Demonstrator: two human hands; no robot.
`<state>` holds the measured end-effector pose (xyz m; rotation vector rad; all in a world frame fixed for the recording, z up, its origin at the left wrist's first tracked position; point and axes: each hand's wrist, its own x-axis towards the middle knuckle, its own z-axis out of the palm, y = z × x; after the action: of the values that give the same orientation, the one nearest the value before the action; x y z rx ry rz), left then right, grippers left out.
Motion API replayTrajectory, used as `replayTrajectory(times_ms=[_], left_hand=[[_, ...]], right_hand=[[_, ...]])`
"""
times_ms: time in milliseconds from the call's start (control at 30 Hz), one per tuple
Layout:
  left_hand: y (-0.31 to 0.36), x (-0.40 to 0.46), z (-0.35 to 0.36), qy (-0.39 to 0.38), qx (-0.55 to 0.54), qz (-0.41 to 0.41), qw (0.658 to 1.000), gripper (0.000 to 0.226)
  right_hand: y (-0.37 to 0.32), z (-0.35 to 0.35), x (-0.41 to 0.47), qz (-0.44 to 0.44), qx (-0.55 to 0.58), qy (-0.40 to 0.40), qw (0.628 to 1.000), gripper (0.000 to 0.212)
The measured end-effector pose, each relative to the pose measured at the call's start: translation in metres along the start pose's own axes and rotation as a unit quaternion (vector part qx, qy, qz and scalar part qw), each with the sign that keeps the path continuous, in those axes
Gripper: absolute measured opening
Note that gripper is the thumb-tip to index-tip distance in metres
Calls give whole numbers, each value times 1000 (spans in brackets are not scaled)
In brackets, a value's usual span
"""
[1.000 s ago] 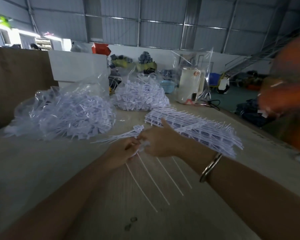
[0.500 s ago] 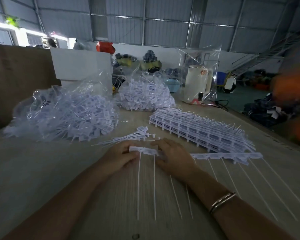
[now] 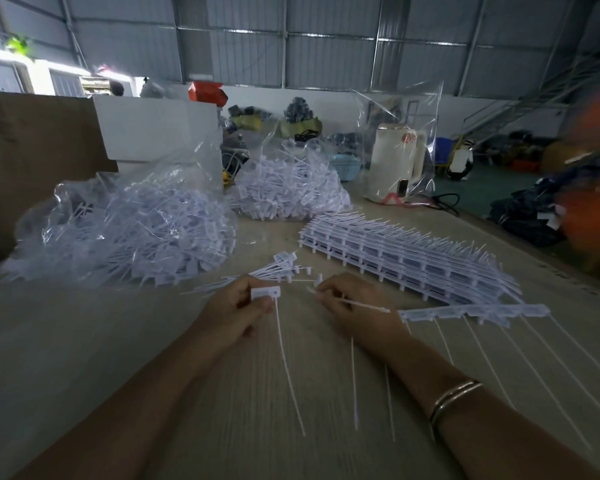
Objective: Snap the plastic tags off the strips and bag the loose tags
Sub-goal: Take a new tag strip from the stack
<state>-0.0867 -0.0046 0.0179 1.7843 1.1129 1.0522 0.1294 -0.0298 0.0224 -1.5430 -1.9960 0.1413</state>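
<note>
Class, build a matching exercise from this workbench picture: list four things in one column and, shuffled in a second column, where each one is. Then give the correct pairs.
Things
1. single tag
2. stack of strips
3. bracelet
4. bag of loose tags

Places
A. on the right wrist
B. far left on the table
C. pinched in the left hand
D. on the table beyond the right hand

Pairs: 1-C, 2-D, 3-A, 4-B
</note>
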Motion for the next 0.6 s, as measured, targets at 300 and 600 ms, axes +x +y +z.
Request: replayTrajectory(times_ms=[300,600], left_hand=[[9,-6,14,11,148,152,977,39],[1,4,10,-15,187,113,976,34]], right_hand=[[-24,16,-3,-114,-79,2,990,31],[-14,7,-2,-59,-74,-36,995,21]])
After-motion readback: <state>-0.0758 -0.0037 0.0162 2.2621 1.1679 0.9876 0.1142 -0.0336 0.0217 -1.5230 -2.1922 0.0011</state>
